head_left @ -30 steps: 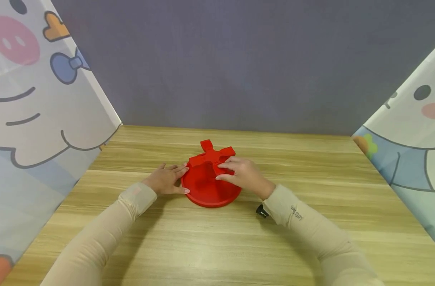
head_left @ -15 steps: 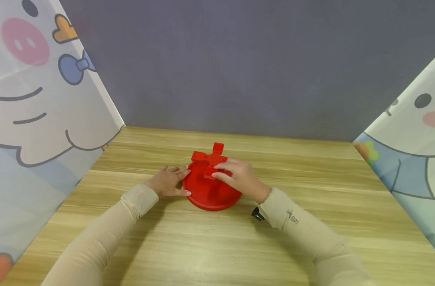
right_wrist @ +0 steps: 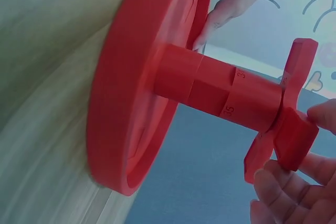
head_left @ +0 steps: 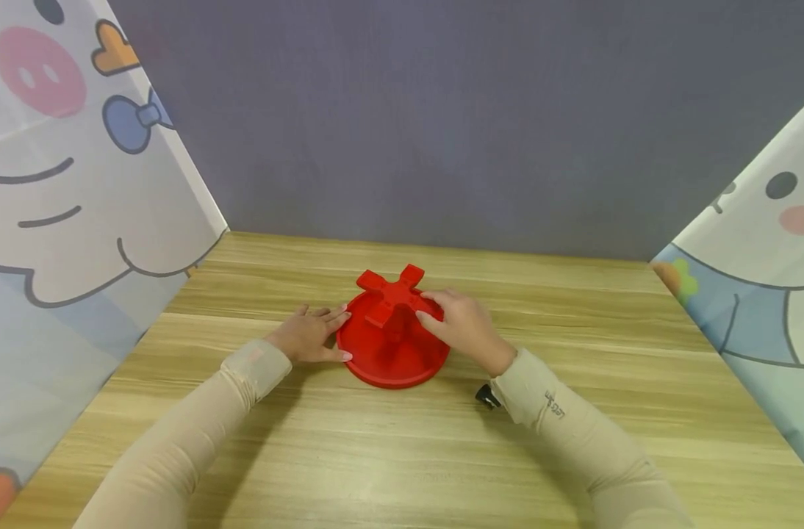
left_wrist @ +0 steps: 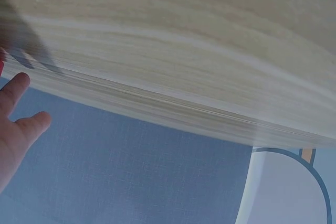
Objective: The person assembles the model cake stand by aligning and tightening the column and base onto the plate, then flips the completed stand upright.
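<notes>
A red round base with a raised rim lies flat on the wooden table. From its middle rises a red post, stepped and marked with small numbers in the right wrist view. A red cross-shaped top with several arms sits on the post. My left hand rests its straight fingers and thumb against the base's left rim. My right hand pinches the right arm of the cross; the right wrist view shows thumb and fingers on either side of that arm.
The wooden table reaches back to a grey panel. Cartoon-printed cloths hang at left and right. A small black piece shows beside my right cuff.
The cross has turned clockwise as seen from above. My right hand shifted left with an arm, then back right to grip another arm. My left hand stayed on the rim.
</notes>
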A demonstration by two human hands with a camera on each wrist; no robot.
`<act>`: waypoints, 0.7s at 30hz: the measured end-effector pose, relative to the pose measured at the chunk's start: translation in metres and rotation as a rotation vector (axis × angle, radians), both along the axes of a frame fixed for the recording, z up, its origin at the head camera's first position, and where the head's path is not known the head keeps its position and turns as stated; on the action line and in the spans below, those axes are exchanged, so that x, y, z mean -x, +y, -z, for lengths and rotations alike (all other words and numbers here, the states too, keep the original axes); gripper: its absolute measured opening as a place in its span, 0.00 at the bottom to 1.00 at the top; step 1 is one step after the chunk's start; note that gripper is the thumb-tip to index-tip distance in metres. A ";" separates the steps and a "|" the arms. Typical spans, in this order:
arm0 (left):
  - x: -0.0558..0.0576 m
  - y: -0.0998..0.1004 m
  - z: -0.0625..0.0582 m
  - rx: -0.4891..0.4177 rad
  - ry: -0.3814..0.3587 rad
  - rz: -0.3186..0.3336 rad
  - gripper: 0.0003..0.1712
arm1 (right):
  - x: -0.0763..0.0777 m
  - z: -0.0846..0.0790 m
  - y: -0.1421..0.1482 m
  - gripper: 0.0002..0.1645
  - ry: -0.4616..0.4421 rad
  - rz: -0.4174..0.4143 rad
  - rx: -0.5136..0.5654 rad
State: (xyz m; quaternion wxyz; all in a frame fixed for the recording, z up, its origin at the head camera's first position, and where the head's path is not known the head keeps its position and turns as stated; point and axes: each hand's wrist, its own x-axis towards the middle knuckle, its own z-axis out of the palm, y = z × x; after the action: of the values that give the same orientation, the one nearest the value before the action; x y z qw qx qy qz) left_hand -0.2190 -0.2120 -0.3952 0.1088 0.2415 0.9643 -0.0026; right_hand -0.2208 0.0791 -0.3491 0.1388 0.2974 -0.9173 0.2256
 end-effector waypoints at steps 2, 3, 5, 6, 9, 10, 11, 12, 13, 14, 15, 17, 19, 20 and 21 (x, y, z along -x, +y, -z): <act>0.000 0.000 0.000 0.002 0.004 0.003 0.52 | -0.001 0.001 -0.001 0.22 0.000 -0.004 0.002; 0.000 0.000 -0.001 0.005 0.007 0.006 0.52 | -0.001 0.001 -0.002 0.23 0.001 -0.006 -0.004; 0.001 0.000 -0.001 0.005 0.007 0.011 0.53 | -0.003 0.000 -0.005 0.24 -0.005 -0.013 -0.020; 0.001 0.000 -0.001 0.005 0.008 0.013 0.53 | -0.004 0.000 -0.007 0.25 -0.008 -0.018 -0.028; 0.001 0.001 -0.002 0.006 0.001 0.010 0.54 | -0.008 0.000 -0.013 0.27 -0.005 -0.040 -0.037; 0.002 0.001 -0.002 0.006 0.002 0.010 0.55 | -0.009 0.000 -0.015 0.27 -0.004 -0.045 -0.035; 0.002 0.001 -0.002 0.006 0.003 0.010 0.54 | -0.009 0.000 -0.016 0.27 0.001 -0.052 -0.030; 0.002 0.001 -0.002 0.007 0.000 0.008 0.54 | -0.009 0.001 -0.017 0.26 0.011 -0.061 -0.022; 0.002 0.001 -0.002 0.007 -0.003 0.007 0.54 | -0.009 0.001 -0.018 0.25 0.024 -0.071 -0.007; 0.002 0.001 -0.002 0.009 -0.002 0.009 0.53 | -0.008 0.001 -0.018 0.23 0.045 -0.084 0.016; 0.002 0.001 -0.002 0.008 -0.001 0.011 0.53 | -0.007 0.001 -0.017 0.21 0.066 -0.099 0.048; 0.001 0.000 -0.001 0.001 -0.004 0.014 0.52 | -0.004 0.001 -0.014 0.16 0.142 -0.136 0.123; 0.002 -0.001 -0.001 -0.008 -0.004 0.018 0.53 | 0.002 0.000 -0.010 0.12 0.226 -0.165 0.196; 0.002 -0.001 0.000 -0.012 -0.001 0.022 0.53 | 0.005 -0.001 -0.007 0.12 0.255 -0.171 0.215; 0.003 -0.002 0.000 -0.015 0.001 0.024 0.53 | 0.008 -0.002 -0.005 0.14 0.268 -0.171 0.220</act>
State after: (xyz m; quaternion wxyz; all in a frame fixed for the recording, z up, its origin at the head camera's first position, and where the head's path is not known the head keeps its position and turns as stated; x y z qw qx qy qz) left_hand -0.2219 -0.2137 -0.3953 0.1063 0.2538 0.9614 0.0031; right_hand -0.2288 0.0744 -0.3475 0.2717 0.3845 -0.8318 0.2941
